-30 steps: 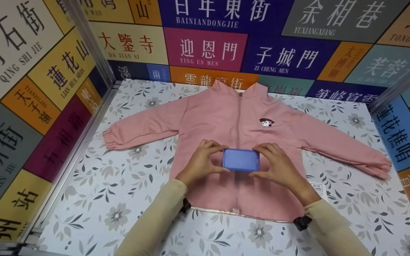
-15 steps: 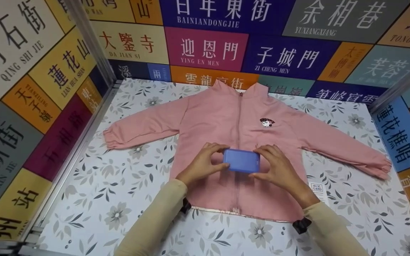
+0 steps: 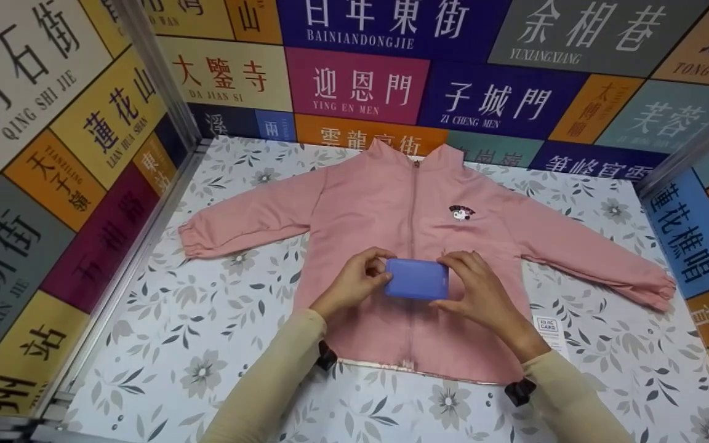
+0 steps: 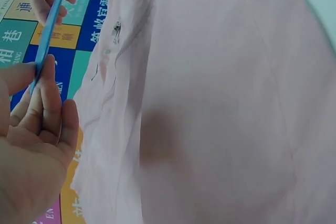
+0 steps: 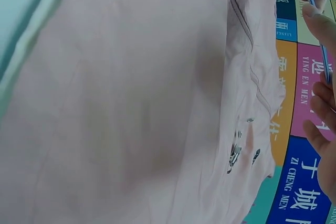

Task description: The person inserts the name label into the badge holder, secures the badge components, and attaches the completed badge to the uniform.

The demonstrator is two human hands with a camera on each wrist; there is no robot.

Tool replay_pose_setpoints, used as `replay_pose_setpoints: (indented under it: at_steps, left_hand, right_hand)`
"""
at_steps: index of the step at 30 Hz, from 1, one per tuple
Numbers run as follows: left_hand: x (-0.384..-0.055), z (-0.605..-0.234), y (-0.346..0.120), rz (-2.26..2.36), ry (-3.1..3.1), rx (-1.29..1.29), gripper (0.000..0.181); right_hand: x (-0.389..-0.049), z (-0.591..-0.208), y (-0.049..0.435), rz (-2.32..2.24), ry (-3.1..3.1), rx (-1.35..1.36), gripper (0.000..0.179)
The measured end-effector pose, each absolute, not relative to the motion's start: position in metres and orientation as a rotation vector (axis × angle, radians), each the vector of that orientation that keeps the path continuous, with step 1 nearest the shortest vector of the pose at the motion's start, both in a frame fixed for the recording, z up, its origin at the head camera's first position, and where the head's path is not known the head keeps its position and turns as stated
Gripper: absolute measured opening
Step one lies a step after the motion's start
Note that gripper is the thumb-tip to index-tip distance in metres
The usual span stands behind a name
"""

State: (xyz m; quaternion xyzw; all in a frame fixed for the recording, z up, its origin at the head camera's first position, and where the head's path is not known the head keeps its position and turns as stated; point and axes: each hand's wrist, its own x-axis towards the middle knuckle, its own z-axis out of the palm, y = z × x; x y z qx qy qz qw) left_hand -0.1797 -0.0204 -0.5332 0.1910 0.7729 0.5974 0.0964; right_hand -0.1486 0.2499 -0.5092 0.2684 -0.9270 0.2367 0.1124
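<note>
A flat, rectangular blue card holder point(image 3: 416, 279) is held up over the front of a pink zip jacket point(image 3: 360, 203), its broad face towards the head camera. My left hand point(image 3: 352, 282) pinches its left edge; in the left wrist view, the thumb and fingers close on the thin card holder point(image 4: 47, 35). At the other end, my right hand point(image 3: 480, 288) grips the right side, fingers at the top corner and thumb near the bottom one. The right wrist view catches the card holder point(image 5: 324, 59) only edge-on, with the right hand point(image 5: 326, 150) partly cut off.
The jacket lies spread with both sleeves out on a white floral tabletop point(image 3: 200, 372). A small white printed card point(image 3: 549, 332) lies beside its hem at the right. Panels with street names point(image 3: 360, 86) wall the back and sides.
My left hand has shifted its hold: its thumb has moved from below the lower left corner up onto the left edge. The card holder has tilted slightly and stayed in place.
</note>
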Motion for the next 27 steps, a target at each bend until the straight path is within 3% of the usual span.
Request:
replay_pose_setpoints:
  at_steps: [15,27]
  left_hand:
    - [-0.1764,-0.5356,-0.023,1.739,2.367,0.563,0.033]
    - [-0.1746,-0.5321,-0.0247,1.616,2.39,0.689,0.071]
  right_hand:
    - [-0.1483,-0.5104,0.2491,0.673,-2.726,0.785,0.082]
    - [-0.1477,-0.5079,0.2537,0.734,-2.722,0.768,0.08]
